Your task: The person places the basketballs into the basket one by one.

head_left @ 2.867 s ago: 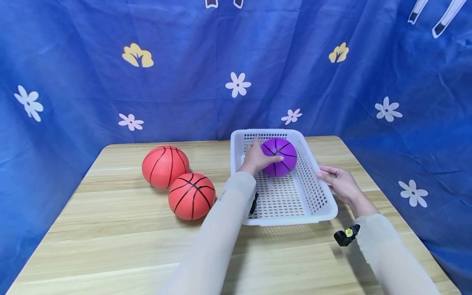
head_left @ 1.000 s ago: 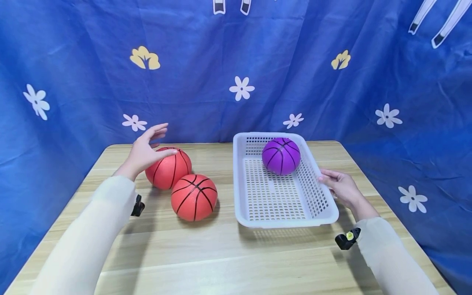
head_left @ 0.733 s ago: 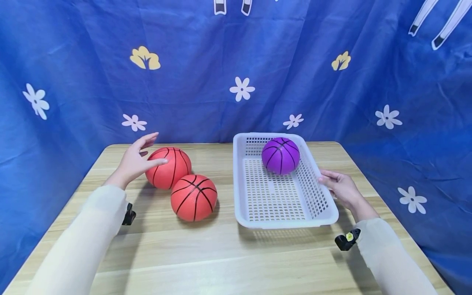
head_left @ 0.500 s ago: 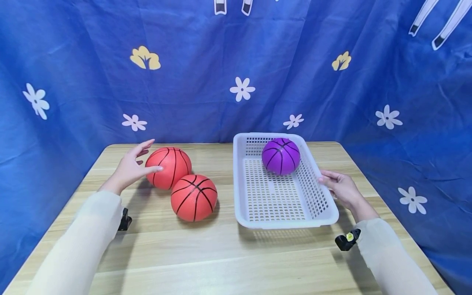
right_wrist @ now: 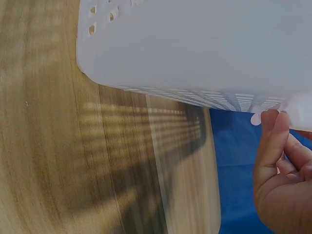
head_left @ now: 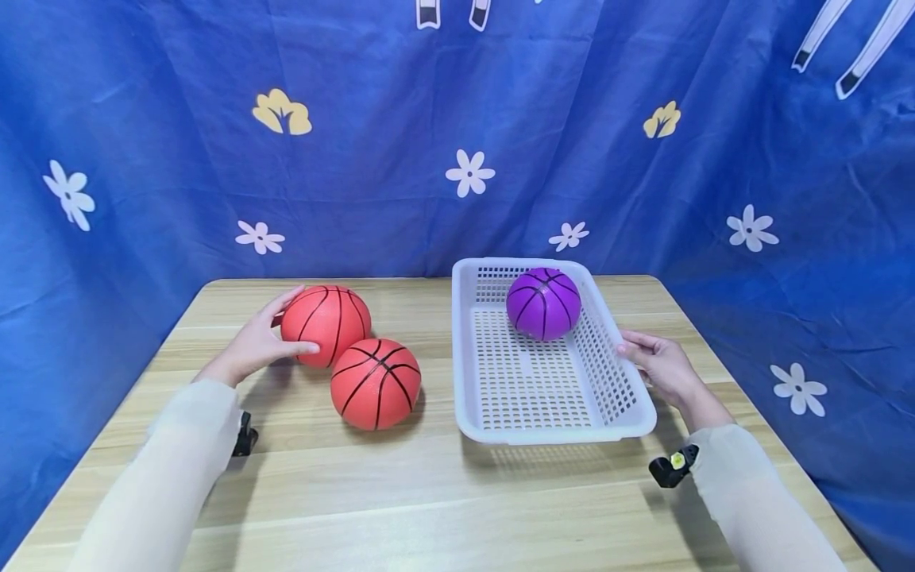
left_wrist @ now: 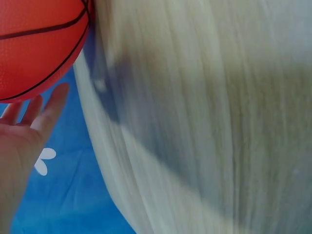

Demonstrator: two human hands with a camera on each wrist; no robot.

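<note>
Two red toy basketballs are on the left half of the wooden table, the rear one [head_left: 334,322] beside the front one [head_left: 376,385]. My left hand [head_left: 253,342] is at the rear ball's left side, its thumb across the front and its fingers extended along the back-left edge. In the left wrist view the fingertips [left_wrist: 59,92] reach right to the red ball's edge [left_wrist: 39,44]. On the right is a white perforated plastic basket [head_left: 557,435] with a purple toy basketball [head_left: 543,306] in its far part. My right hand [head_left: 665,365] pinches the basket's right rim between thumb and fingers.
Wood-grain table [head_left: 357,508] with rounded far corners. A blue curtain [head_left: 372,159] with white flowers and yellow shapes hangs behind it and along both sides. Small black wrist cameras sit under both sleeves. The two red balls stand left of the basket.
My left hand has left the purple ball in the basket, moved left to the rear red ball and lowered beside it. My right hand has stayed on the basket rim.
</note>
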